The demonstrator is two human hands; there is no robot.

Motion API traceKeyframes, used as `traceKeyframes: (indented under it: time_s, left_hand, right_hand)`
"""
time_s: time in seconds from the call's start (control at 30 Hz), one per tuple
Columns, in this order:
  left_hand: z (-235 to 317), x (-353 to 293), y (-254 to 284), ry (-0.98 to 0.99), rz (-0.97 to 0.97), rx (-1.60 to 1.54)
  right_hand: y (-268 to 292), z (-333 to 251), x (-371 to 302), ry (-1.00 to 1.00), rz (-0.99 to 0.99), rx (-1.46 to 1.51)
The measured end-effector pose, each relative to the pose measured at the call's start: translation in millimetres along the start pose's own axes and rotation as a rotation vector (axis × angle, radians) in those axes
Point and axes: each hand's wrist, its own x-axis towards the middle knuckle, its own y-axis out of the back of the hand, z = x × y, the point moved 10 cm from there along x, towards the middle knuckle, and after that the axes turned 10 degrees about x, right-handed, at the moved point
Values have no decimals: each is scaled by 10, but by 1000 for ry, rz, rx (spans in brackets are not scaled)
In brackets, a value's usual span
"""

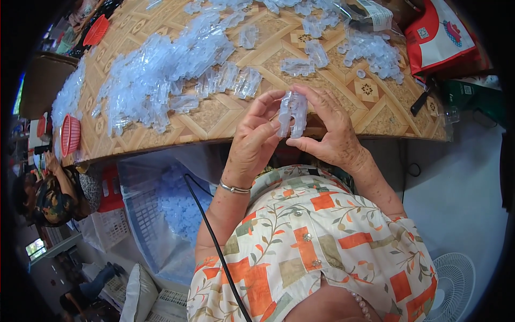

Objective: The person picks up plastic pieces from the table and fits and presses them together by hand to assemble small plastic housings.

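Left hand (253, 137) grips a clear ribbed plastic piece (292, 115) from its left side, thumb toward the wearer, fingers curled behind. Right hand (338, 131) spans the same piece from the right, index finger at the far end, thumb by the near end; gap between them narrow. Piece is held upright just above the near edge of the patterned table (214, 126), in front of the body.

Head view, surroundings: large heap of similar clear parts (166, 70) at left on the table, a few lying loose at its right edge. Two loose clear pieces (298, 66) lie beyond the hands. Farther right, a pile of small round clear parts (378, 56), near a red-and-white bag (442, 40). Slim black object (421, 102) at the table's right edge. Below the table, at left, a blue basket (145, 214) holds bluish-clear parts; fine detail unresolved.
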Motion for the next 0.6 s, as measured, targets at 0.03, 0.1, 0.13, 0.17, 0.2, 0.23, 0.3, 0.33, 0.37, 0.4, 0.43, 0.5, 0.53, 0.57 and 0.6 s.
traceKeyframes:
  time_s: [0.03, 0.1, 0.13, 0.17, 0.2, 0.23, 0.3, 0.33, 0.37, 0.4, 0.43, 0.5, 0.53, 0.57, 0.6]
  left_hand:
    - [2, -5, -27, -5, -17, 11]
    - [7, -8, -57, -7, -24, 13]
    - [12, -4, -76, -10, -33, 13]
    - [13, -1, -84, -10, -34, 13]
    - [9, 1, -101, -6, -43, 12]
    - [6, 3, -114, -3, -52, 12]
    - [-7, 13, -122, -2, -63, 3]
    - [-11, 17, -136, -2, -74, -6]
    - [-8, 16, -146, -2, -74, -6]
    - [4, 9, -159, -8, -70, -6]
    - [10, 5, -169, -13, -67, -7]
    - [20, 0, -179, -27, -61, -1]
    - [32, 0, -178, -41, -55, 6]
    - [29, 2, -182, -41, -55, 6]
    - [46, 3, -196, -63, -65, 20]
  right_hand:
    - [3, 15, -4, -17, 12, 41]
    - [12, 9, -3, -26, 33, 60]
    - [32, 15, -1, -35, 56, 78]
    - [31, 17, -1, -35, 56, 77]
    - [27, 12, -1, -27, 53, 50]
    - [22, 5, 0, -19, 49, 23]
    - [26, -9, 4, -10, 48, 11]
    - [28, -23, 5, -1, 47, 0]
    - [22, -23, 2, 0, 47, 0]
    - [28, -20, -6, 2, 66, 0]
    - [38, -17, -15, 3, 85, -1]
    - [31, -34, -31, 23, 87, -15]
    - [31, -55, -32, 44, 90, -28]
    - [33, -56, -29, 44, 90, -28]
    - [34, -65, -25, 52, 87, -24]
